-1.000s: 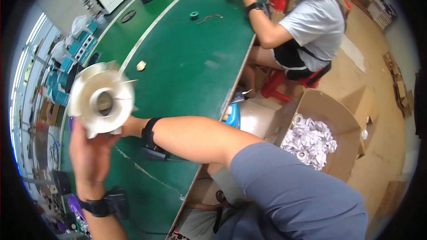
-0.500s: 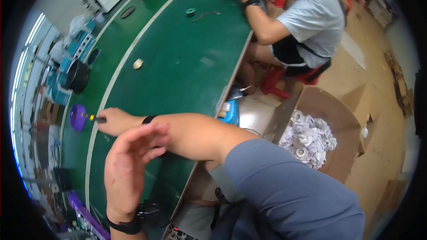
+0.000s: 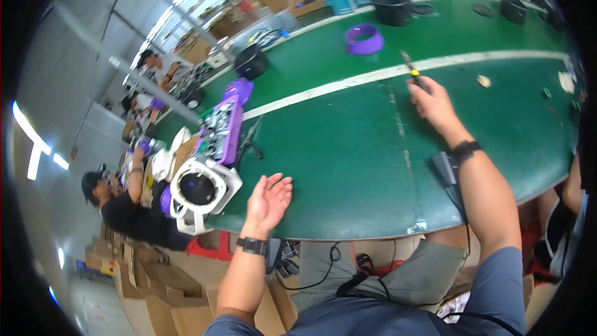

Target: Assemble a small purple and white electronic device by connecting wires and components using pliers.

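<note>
Your right hand (image 3: 433,103) was out over the green table (image 3: 348,155), fingers closed around a small yellow-handled tool (image 3: 410,68). Your left hand (image 3: 267,200) hung open and empty at the table's near edge, palm up, just beside the white fan housing (image 3: 202,188) sitting at the table's left end.

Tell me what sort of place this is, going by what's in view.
Most likely a factory assembly line. A long green workbench runs through the room, white fan housings and trays of purple parts sit on it, other workers sit along it, and cardboard cartons are stacked on the floor.
</note>
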`<state>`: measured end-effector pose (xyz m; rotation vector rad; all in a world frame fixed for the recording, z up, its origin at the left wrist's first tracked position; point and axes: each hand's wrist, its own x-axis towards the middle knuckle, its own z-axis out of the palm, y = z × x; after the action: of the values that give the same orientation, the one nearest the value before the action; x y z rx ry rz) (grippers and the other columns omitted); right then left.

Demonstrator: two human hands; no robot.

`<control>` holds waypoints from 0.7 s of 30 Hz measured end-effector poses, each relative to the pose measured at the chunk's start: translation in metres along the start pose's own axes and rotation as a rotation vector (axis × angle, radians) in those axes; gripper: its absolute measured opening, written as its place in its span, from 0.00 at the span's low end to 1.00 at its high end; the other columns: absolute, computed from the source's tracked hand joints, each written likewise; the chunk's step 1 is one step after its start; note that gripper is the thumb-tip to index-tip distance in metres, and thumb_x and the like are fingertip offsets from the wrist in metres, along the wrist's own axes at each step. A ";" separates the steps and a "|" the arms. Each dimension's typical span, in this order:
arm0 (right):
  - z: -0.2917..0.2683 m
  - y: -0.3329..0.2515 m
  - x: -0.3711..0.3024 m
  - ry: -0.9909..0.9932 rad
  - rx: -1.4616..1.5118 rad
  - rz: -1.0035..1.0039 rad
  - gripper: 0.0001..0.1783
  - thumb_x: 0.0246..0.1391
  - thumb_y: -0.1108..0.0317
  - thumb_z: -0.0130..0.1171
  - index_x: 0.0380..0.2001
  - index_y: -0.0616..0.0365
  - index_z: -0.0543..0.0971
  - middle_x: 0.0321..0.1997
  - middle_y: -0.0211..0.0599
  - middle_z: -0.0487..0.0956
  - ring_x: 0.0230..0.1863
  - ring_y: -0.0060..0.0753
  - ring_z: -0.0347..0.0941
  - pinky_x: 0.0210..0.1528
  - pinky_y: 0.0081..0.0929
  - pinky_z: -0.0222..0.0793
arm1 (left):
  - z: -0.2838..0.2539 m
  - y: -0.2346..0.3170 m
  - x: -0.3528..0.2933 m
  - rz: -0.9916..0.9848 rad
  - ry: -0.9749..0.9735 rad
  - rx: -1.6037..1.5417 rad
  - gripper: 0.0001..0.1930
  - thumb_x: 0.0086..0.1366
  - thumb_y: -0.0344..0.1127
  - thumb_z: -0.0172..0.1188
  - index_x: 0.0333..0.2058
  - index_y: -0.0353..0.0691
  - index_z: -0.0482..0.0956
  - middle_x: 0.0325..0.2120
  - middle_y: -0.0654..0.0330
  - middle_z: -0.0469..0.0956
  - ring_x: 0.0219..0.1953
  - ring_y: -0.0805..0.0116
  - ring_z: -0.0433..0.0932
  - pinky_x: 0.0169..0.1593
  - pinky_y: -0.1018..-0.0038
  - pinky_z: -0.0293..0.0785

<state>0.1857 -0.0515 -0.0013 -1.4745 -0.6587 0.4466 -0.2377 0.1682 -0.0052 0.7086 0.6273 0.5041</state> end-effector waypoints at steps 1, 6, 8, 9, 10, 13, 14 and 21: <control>0.001 -0.002 -0.003 0.012 -0.017 0.016 0.17 0.64 0.56 0.58 0.49 0.55 0.79 0.26 0.22 0.73 0.22 0.14 0.66 0.21 0.16 0.62 | -0.004 -0.004 0.000 0.025 -0.048 -0.054 0.22 0.77 0.50 0.47 0.52 0.37 0.75 0.48 0.46 0.80 0.49 0.56 0.80 0.53 0.64 0.79; -0.011 0.009 -0.003 -0.008 -0.033 -0.018 0.18 0.66 0.56 0.57 0.52 0.55 0.78 0.26 0.21 0.71 0.21 0.11 0.64 0.20 0.14 0.59 | 0.009 -0.023 0.007 0.163 -0.116 0.144 0.20 0.78 0.45 0.47 0.55 0.35 0.72 0.49 0.46 0.80 0.50 0.57 0.80 0.56 0.63 0.78; -0.014 0.010 -0.003 -0.002 -0.073 -0.021 0.17 0.66 0.56 0.56 0.51 0.55 0.78 0.26 0.21 0.71 0.21 0.11 0.64 0.21 0.13 0.59 | 0.013 -0.027 0.007 0.196 -0.126 0.148 0.17 0.78 0.43 0.48 0.53 0.35 0.72 0.47 0.47 0.80 0.49 0.59 0.80 0.55 0.64 0.78; -0.012 0.010 -0.003 -0.011 -0.072 -0.022 0.18 0.67 0.56 0.56 0.51 0.56 0.78 0.26 0.20 0.71 0.21 0.11 0.64 0.21 0.13 0.58 | 0.012 -0.027 0.006 0.215 -0.107 0.144 0.17 0.78 0.43 0.48 0.53 0.35 0.72 0.47 0.47 0.80 0.49 0.59 0.80 0.55 0.64 0.78; -0.009 0.009 -0.002 -0.018 -0.070 -0.023 0.18 0.67 0.56 0.55 0.52 0.56 0.77 0.25 0.20 0.70 0.21 0.10 0.63 0.21 0.13 0.58 | 0.011 -0.026 0.005 0.212 -0.106 0.135 0.16 0.78 0.42 0.48 0.53 0.35 0.73 0.47 0.48 0.80 0.48 0.59 0.80 0.55 0.65 0.78; -0.011 0.006 -0.002 -0.035 -0.005 -0.012 0.21 0.70 0.54 0.50 0.53 0.59 0.76 0.26 0.20 0.70 0.22 0.09 0.62 0.21 0.13 0.55 | 0.015 -0.026 0.004 0.213 -0.108 0.119 0.15 0.78 0.41 0.48 0.51 0.35 0.73 0.46 0.49 0.80 0.48 0.61 0.80 0.54 0.65 0.79; -0.010 0.007 -0.001 -0.048 -0.005 -0.015 0.21 0.70 0.54 0.50 0.53 0.59 0.76 0.26 0.20 0.70 0.22 0.09 0.62 0.21 0.13 0.55 | 0.015 -0.025 0.004 0.210 -0.112 0.119 0.15 0.78 0.41 0.48 0.51 0.35 0.73 0.46 0.49 0.80 0.48 0.61 0.80 0.54 0.65 0.79; -0.011 0.011 0.000 -0.060 0.040 -0.027 0.24 0.72 0.54 0.47 0.61 0.58 0.72 0.32 0.20 0.72 0.29 0.09 0.65 0.29 0.11 0.60 | 0.015 -0.026 0.004 0.217 -0.128 0.110 0.14 0.78 0.39 0.48 0.51 0.35 0.73 0.46 0.50 0.80 0.48 0.62 0.80 0.55 0.65 0.78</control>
<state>0.1945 -0.0590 -0.0118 -1.4175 -0.7123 0.4821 -0.2194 0.1472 -0.0170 0.9124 0.4626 0.6225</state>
